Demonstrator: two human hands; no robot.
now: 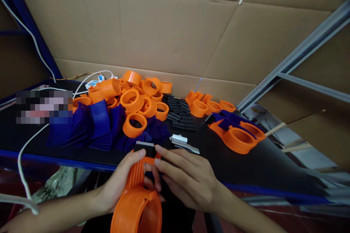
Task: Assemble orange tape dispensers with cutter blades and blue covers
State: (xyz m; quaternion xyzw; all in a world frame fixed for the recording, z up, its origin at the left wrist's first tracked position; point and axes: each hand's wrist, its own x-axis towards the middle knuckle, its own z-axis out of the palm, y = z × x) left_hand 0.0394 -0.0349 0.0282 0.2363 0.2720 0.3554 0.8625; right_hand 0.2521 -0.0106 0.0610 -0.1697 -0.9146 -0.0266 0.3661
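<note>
An orange tape dispenser (136, 204) is held near the table's front edge, its round hub pointing down toward me. My left hand (120, 178) wraps around its ribbed handle, the thumb pressing on the black blade holder (144, 150) at the top. A serrated metal blade (144, 143) sticks up from that black piece. From the other side, my right hand (188, 174) pinches the right edge of the dispenser's head with its fingertips; its thumb is hidden. Just beyond the right hand lie silver metal blades (179, 139) on the black table.
Orange dispenser bodies (131, 101) are heaped at the back, beside stacked blue plastic plates (100, 120). Several black holders (179, 113) lie in the middle. Dispensers with blue plates (240, 139) rest at right. A white cable (22, 167) hangs at left; cardboard (153, 29) walls the back.
</note>
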